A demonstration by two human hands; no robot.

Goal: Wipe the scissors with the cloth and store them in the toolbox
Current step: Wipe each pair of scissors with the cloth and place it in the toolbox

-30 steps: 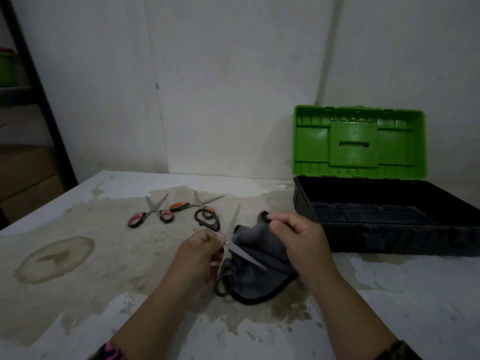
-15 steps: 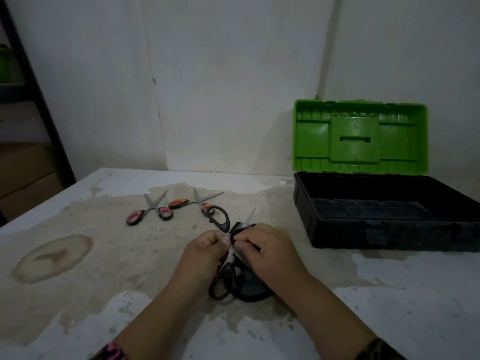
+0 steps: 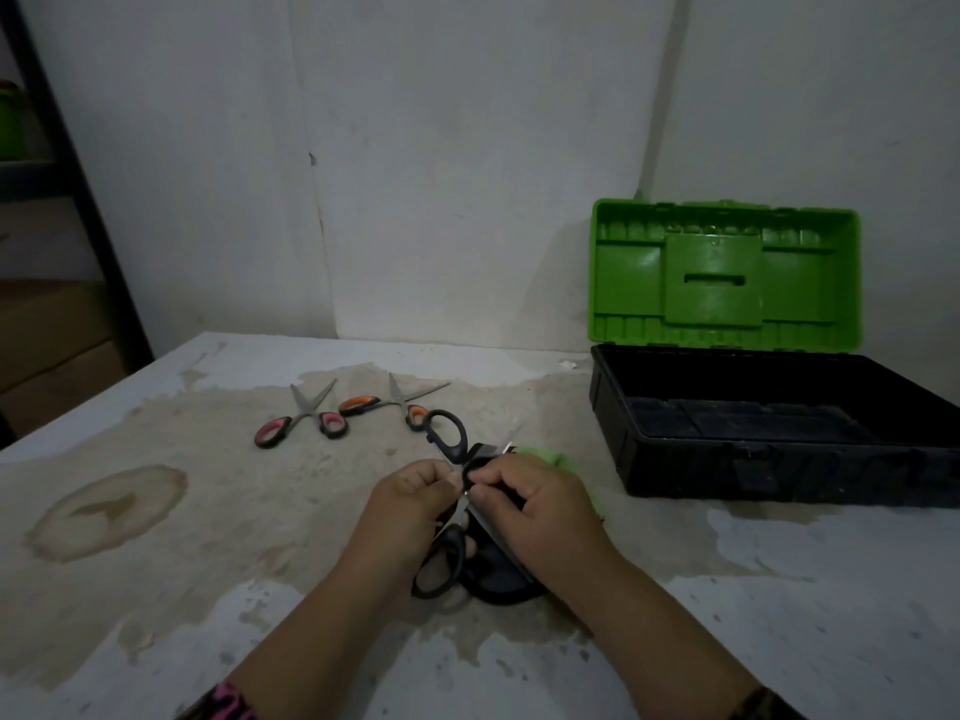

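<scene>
**Black-handled scissors (image 3: 457,452) being wiped in both hands, beside the open toolbox (image 3: 675,472)**

The scissors are being held spread open over the table (image 3: 779,615), directly in front of the person. One handle loop is pointing away and the other is hanging toward the near edge. The left hand (image 3: 410,504) is pinching them near the pivot with curled fingers. The right hand (image 3: 537,509) is clenching the cloth (image 3: 498,582) round one blade, whose tip is poking out past the knuckles. The cloth is showing dark grey under the hands and bright green beyond the right hand.

Pink-handled scissors (image 3: 301,423) and orange-handled scissors (image 3: 395,405) are lying open on the table beyond the left hand, close to each other. The toolbox is sitting to the right at the back, its black tub dim inside, and its green lid (image 3: 722,275) is standing upright against the wall (image 3: 467,174).

White paint is wearing off the tabletop in a broad tan patch, and a ringed brown stain (image 3: 104,511) is lying at the left. The wall is looking white and scuffed, with a vertical seam. A dark shelf post (image 3: 67,174) is rising at the far left, with cardboard boxes (image 3: 52,345) stacked behind it.
</scene>
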